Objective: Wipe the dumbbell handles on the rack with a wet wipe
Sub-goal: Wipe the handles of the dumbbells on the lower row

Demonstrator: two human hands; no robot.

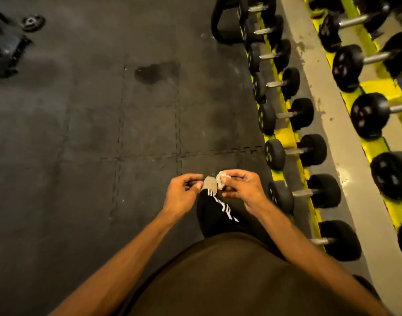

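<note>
Two hands meet low in the centre of my frame, and between them sits the wet wipe (215,183), a small pale wad stretched from one to the other. My left hand (181,193) keeps a narrow grip, thumb and forefinger pinching the flatter, greyish edge. My right hand (240,188) holds the crumpled white end in curled fingers. I read this as opening or refolding the wipe to find a usable face before it meets metal, which would explain why it is held out over the floor mats (104,133), apart from the dumbbells (305,192). Those lie in a row down the right side of the frame, black heads resting on the rails of the yellow rack (284,139), silver handles bridging the gap and exposed from above so a hand can wrap each one. A second, higher row runs along the far right edge. No handle is touched yet; the nearest lies just right of my right wrist.
</note>
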